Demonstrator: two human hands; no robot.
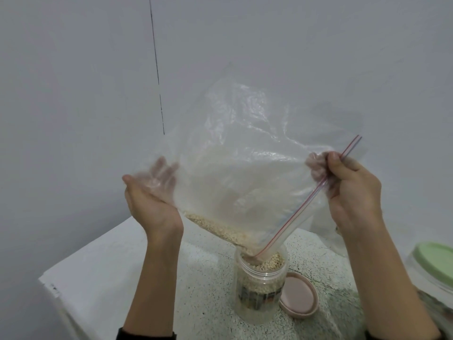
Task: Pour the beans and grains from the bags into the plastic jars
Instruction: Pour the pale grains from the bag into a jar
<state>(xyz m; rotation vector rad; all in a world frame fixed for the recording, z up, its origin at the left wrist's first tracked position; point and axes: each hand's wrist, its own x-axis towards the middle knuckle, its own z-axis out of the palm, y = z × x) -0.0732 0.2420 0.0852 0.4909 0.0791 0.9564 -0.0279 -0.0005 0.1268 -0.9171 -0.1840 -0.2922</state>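
Observation:
A large clear zip bag [245, 153] with a red and blue seal strip is tipped above an open clear plastic jar [259, 290]. Pale grains [215, 225] lie along the bag's lower edge and run from its bottom corner into the jar's mouth, where grains reach nearly to the rim. My left hand [149, 195] holds the bag's raised left side, palm up, with fingers behind the film. My right hand [350, 185] pinches the bag's opening at the zip strip. The jar's pink lid [297, 296] lies on the table just right of the jar.
The jar stands on a speckled white table [196, 278] whose left edge drops off near the wall. A clear container with a pale green lid [434, 261] sits at the right edge. A grey wall [98, 94] rises behind.

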